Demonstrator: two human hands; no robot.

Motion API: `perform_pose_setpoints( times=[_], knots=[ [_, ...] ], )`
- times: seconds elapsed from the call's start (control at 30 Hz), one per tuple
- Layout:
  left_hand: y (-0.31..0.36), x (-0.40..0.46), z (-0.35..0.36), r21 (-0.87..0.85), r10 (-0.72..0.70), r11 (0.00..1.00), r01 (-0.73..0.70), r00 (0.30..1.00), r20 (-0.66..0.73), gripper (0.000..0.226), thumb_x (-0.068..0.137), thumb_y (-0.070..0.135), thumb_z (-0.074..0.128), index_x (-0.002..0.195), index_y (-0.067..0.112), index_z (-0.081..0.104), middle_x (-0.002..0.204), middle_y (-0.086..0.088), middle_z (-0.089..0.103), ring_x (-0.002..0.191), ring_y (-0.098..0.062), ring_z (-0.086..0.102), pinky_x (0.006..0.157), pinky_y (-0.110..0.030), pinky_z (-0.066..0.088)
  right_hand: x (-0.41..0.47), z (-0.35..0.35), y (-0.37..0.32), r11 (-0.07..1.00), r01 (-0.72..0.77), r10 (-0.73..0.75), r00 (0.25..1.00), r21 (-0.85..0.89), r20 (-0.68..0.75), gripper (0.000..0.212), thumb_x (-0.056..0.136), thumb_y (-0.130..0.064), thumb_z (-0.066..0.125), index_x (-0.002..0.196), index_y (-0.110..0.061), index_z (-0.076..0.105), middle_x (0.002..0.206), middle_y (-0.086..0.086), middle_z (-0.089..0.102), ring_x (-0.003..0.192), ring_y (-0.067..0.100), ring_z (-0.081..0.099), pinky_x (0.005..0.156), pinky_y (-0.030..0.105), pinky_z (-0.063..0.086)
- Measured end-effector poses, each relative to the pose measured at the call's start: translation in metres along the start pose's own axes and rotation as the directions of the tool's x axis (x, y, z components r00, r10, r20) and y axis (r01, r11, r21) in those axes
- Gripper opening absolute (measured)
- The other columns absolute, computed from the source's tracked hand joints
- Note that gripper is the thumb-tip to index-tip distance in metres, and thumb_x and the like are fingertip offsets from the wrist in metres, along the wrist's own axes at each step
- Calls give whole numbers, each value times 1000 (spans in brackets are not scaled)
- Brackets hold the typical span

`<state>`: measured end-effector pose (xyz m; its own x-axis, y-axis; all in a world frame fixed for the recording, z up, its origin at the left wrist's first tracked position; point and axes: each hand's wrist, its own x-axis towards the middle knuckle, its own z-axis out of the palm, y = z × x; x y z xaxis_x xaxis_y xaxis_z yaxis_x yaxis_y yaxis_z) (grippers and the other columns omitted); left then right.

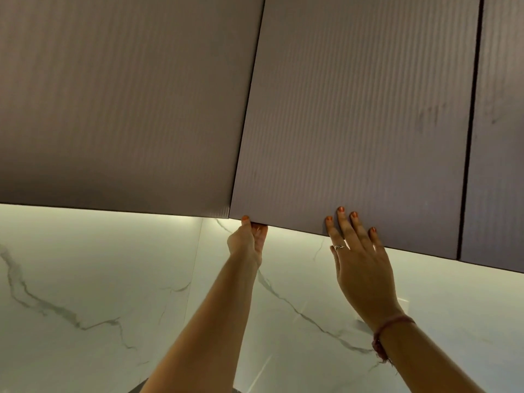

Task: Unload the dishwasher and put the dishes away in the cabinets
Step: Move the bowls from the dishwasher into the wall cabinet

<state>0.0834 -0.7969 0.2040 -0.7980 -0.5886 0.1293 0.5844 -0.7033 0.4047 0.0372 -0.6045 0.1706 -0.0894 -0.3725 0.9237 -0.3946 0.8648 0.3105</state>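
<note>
I am looking up at a row of grey-mauve upper cabinet doors. My left hand [249,240] grips the bottom left corner of the middle cabinet door [354,123], thumb on the front and fingers hooked under its lower edge. My right hand [358,256] lies flat against the same door's lower front, fingers spread and holding nothing. The door looks shut or nearly shut. No dishes and no dishwasher are in view.
A wider cabinet door [119,103] hangs to the left and a narrow one [499,137] to the right. Below the cabinets runs a lit white marble backsplash [99,279] with grey veins. A dark object edge shows at the bottom centre.
</note>
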Motion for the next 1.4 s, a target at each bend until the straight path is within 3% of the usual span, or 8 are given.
perform_pose_setpoints(
  times=[0.17,0.33,0.43,0.63,0.77,0.9,1.23,1.4],
  knots=[
    [-3,1,-2,50,-19,999,19,1000,-5,17,97,18,52,92,3,60,99,-14,69,98,-26,68,89,-36,55,-2,2,0,1000,-9,9,1000,-13,-5,53,92,-20,41,143,-9,39,148,12,39,137,31,37,108,48,32],
    [-2,-4,-1,67,-27,997,27,1000,-6,22,96,16,53,108,-1,59,110,-17,68,102,-27,67,93,-37,53,-2,0,0,1000,-12,12,1000,22,-21,49,94,-12,53,142,-8,42,147,13,41,136,32,38,109,48,30],
    [-6,-18,-2,132,-68,989,65,998,16,16,93,10,57,104,-1,59,113,-16,66,104,-26,66,95,-35,52,-3,-6,1,997,-23,22,1000,67,16,55,88,-11,61,140,-7,45,145,13,43,135,33,40,108,48,32],
    [-31,-79,-7,264,-119,960,98,991,66,25,91,2,58,116,2,59,104,-11,65,106,-25,64,96,-36,51,-32,-35,6,983,-110,77,974,147,214,50,94,-15,52,142,-5,40,148,11,38,137,28,37,110,39,24],
    [-61,-139,-9,333,-182,932,143,979,91,13,91,1,57,103,6,62,98,-9,65,99,-23,63,95,-35,51,-76,-77,30,966,-209,143,923,154,356,47,100,-16,37,146,-8,32,153,7,32,142,21,28,115,30,16],
    [-98,-210,-24,379,-254,903,203,963,88,13,91,-2,55,95,8,64,89,-6,65,84,-18,62,85,-29,52,-130,-137,64,918,-341,230,873,202,431,46,99,-16,40,145,-11,36,150,5,37,140,19,32,115,30,24],
    [-162,-409,-97,497,-394,786,368,917,-56,16,91,2,54,92,15,63,84,0,65,73,-12,60,68,-23,48,-307,-290,120,759,-594,368,729,266,578,41,96,-12,46,137,-11,46,142,6,47,136,19,39,112,32,32],
    [-168,-490,-129,551,-455,698,458,877,-153,15,91,6,57,99,15,64,90,-1,68,79,-12,64,76,-27,51,-381,-364,117,644,-727,433,603,237,670,41,95,-9,48,136,-10,48,139,6,50,132,18,43,106,20,28]
  ],
)
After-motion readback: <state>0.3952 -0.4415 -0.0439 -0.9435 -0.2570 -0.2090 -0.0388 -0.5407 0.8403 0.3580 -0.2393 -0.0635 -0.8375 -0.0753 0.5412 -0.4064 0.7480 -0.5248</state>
